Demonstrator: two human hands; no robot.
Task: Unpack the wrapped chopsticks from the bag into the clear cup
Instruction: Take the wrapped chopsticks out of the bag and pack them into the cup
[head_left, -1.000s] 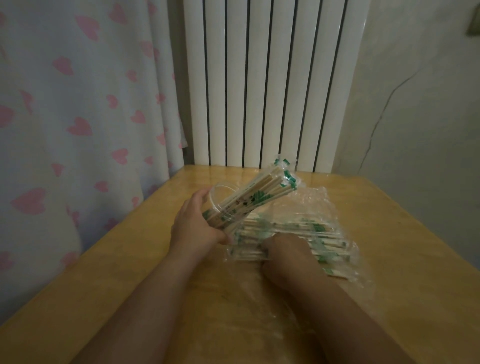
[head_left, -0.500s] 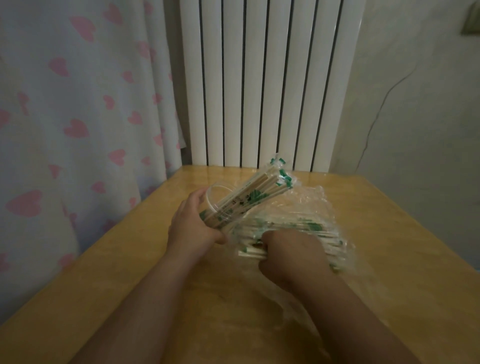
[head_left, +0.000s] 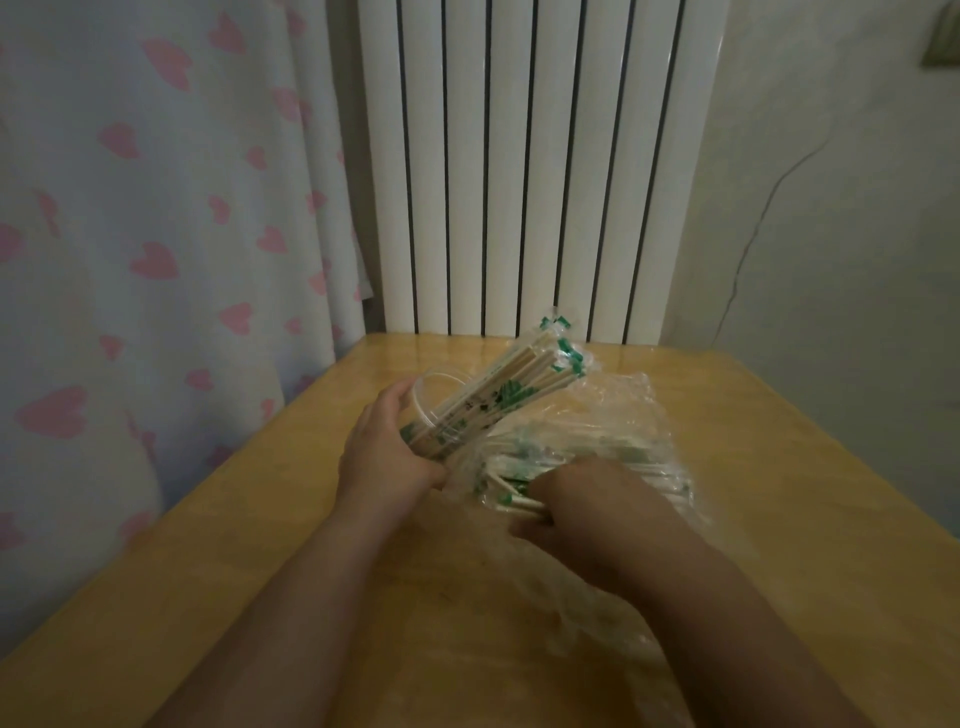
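Gripping the clear cup, left hand tilts it; right hand grips chopsticks.

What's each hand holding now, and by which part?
Left hand grips the tilted cup around its side wall. Right hand grips some chopsticks by their near ends, in the bag.

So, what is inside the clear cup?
A bundle of wrapped chopsticks leans inside the clear cup, tops sticking out. The left hand covers its lower part, so the bottom is hidden.
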